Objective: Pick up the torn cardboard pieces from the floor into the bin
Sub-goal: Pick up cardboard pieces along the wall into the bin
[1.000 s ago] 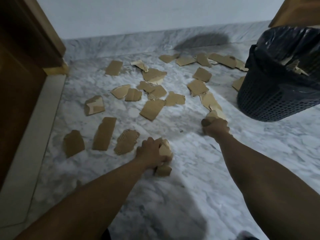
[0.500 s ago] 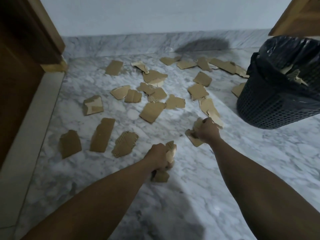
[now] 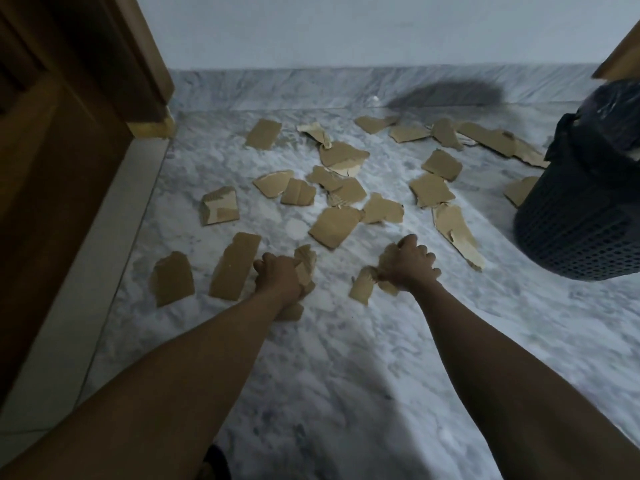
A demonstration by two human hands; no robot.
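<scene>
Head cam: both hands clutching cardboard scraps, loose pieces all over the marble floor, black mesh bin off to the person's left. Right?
One thing is off. The head view shows the bin on the person's right, not the left. The rest holds: the left hand and right hand each grip cardboard scraps, and loose pieces cover the marble floor.

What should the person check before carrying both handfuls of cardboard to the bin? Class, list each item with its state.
1. Left hand closed firmly on its cardboard pieces: ok.
2. Right hand closed on its pieces: ok, though one hangs low.
3. Bin upright, within sight at right: ok.
4. Bin opening clear: cannot tell, cut off by the frame edge.
5. Floor cleared of cardboard: not ok, many scraps remain.
</scene>
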